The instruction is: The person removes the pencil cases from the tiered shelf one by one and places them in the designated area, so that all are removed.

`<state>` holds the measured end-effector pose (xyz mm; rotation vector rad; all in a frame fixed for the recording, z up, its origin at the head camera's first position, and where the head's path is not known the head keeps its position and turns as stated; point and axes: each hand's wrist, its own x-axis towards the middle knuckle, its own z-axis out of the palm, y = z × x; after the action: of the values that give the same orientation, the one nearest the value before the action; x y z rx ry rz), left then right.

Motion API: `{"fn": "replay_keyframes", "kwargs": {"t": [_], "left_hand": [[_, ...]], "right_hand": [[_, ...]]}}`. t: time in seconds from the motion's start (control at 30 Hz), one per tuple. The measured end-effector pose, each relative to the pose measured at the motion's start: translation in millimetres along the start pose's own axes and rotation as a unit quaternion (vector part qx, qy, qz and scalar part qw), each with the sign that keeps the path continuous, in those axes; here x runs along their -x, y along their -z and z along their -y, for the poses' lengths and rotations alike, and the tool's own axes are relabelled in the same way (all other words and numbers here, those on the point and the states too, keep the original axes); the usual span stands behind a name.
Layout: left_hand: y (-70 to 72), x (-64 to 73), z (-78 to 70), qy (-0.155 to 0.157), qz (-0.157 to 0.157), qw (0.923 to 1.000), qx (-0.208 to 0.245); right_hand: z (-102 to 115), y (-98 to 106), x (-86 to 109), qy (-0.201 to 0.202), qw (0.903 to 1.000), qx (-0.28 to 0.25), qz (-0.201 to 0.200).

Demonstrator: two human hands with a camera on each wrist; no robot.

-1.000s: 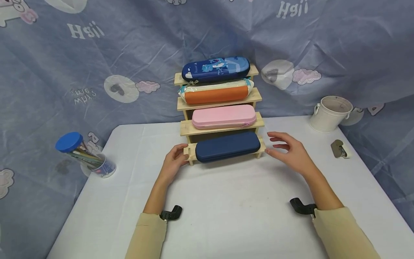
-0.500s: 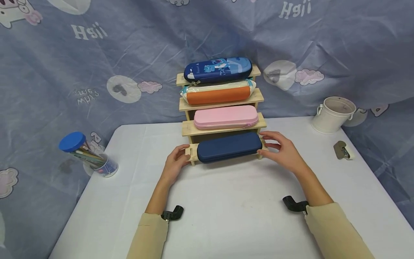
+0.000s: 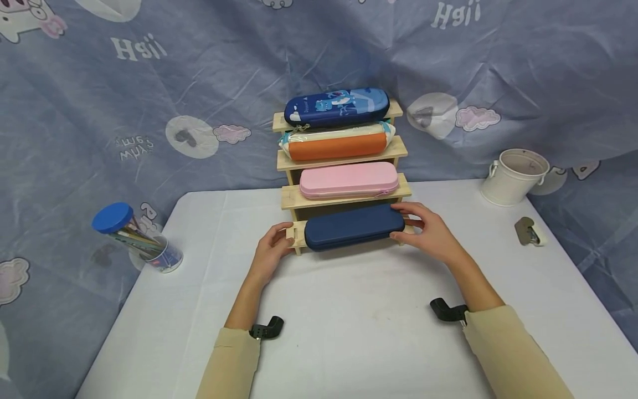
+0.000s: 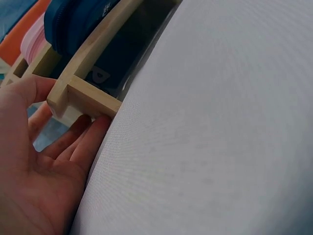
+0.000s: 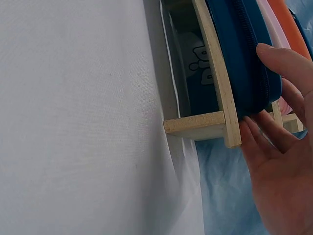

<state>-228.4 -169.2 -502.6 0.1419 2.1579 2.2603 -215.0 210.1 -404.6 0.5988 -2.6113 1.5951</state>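
Observation:
A stepped wooden rack (image 3: 291, 197) stands at the back of the table with one pencil case on each step. My left hand (image 3: 269, 252) grips the left end of the lowest step; in the left wrist view its thumb lies against the board. My right hand (image 3: 428, 235) holds the right end of the navy pencil case (image 3: 355, 227) on that step. The right wrist view has its thumb on the zipped side and fingers at the case's end. Above are a pink pencil case (image 3: 349, 180), an orange and white one (image 3: 339, 147), and a blue patterned one (image 3: 336, 107).
At the left, a container of pencils with a blue lid (image 3: 112, 218) stands on the table. A white bucket (image 3: 513, 177) is at the back right, with a small metal and white object (image 3: 529, 231) nearer. A blue printed cloth (image 3: 224, 72) hangs behind.
My right hand has moved left from beside the rack onto the navy case's right end. My left hand stays at the rack's lowest step. The camera view has shifted slightly.

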Motion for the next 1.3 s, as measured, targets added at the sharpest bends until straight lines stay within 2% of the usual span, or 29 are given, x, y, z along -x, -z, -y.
{"fn": "replay_keyframes", "kwargs": {"t": [0.3,0.53,0.67,0.77,0.9,1.0,1.3], "left_hand": [[-0.8,1.1,-1.7,0.003,0.006,0.9999,-0.008],[-4.3,1.4,-1.1,0.004,0.003,0.9999,-0.010],[-5.2,2.2,-2.2,0.004,0.002,1.0000,-0.009],[-4.2,2.5,-2.6,0.003,0.001,1.0000,-0.007],[-3.5,1.6,-2.0,0.001,0.000,1.0000,-0.009],[-2.8,0.9,-1.6,0.001,-0.001,0.9999,-0.014],[0.3,1.3,-0.4,0.001,-0.001,0.9998,-0.022]], "right_hand": [[-4,-2,1.1,0.007,0.9998,0.012,0.013],[-6,1,3.6,0.007,0.9999,0.010,0.001],[-24,2,1.8,0.003,1.0000,0.005,-0.002],[-26,2,2.7,-0.008,1.0000,-0.004,-0.005],[-6,4,9.3,-0.022,0.9996,-0.015,-0.013],[-4,5,11.9,-0.026,0.9994,-0.013,-0.020],[-35,9,13.0,-0.021,0.9990,-0.008,-0.037]]}}
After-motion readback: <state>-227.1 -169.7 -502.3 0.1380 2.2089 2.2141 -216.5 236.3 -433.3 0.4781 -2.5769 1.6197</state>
